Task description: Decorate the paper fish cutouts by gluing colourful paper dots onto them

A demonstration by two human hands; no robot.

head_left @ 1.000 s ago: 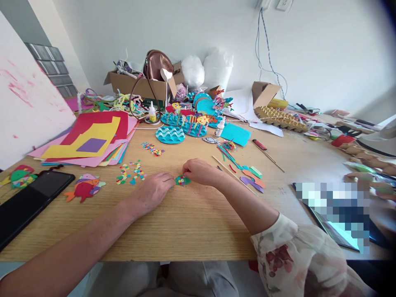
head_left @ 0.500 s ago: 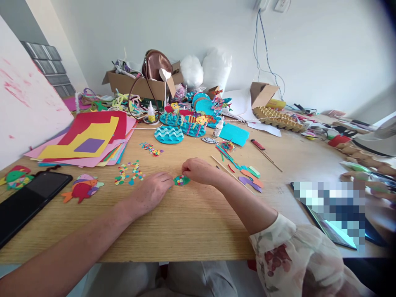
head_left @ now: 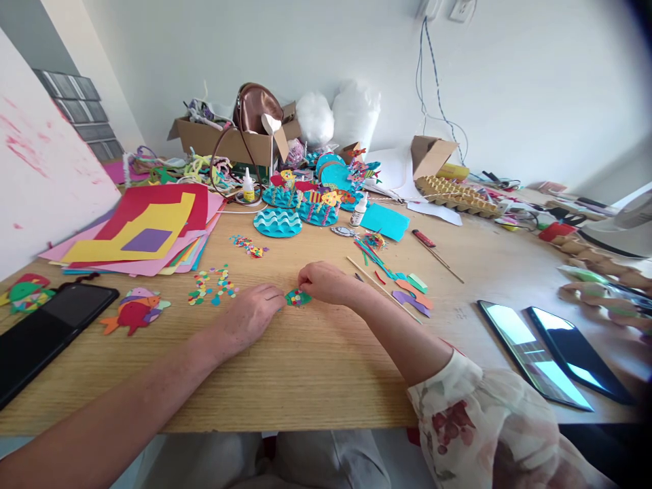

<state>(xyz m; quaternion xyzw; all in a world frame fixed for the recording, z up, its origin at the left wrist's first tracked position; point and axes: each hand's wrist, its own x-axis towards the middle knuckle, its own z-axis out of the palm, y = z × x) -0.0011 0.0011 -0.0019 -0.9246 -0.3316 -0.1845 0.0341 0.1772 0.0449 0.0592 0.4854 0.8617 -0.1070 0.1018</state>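
A small green paper fish (head_left: 298, 297) covered with coloured dots lies on the table between my hands. The fingers of my left hand (head_left: 255, 309) are closed together at its left end, gripping that tip against the table. My right hand (head_left: 324, 280) is pinched at the fish's upper right edge; whatever its fingertips hold is hidden. Left of my left hand, loose round paper dots (head_left: 219, 285) are scattered. Behind them is a small pile of mixed coloured paper bits (head_left: 248, 246). A thin wooden stick (head_left: 374, 282) and orange and purple paper scraps (head_left: 415, 299) lie beyond my right forearm.
Coloured paper sheets (head_left: 137, 224), layered paper fish (head_left: 135, 311) and a black phone (head_left: 56, 333) are on the left. Glue bottles (head_left: 358, 212), blue wave bases (head_left: 278, 223) and a utility knife (head_left: 424, 238) stand or lie farther back. Two phones (head_left: 534, 353) lie right.
Both hands stay at the green paper fish with hardly any movement. The view has shifted very slightly, and the right forearm sits marginally farther left.
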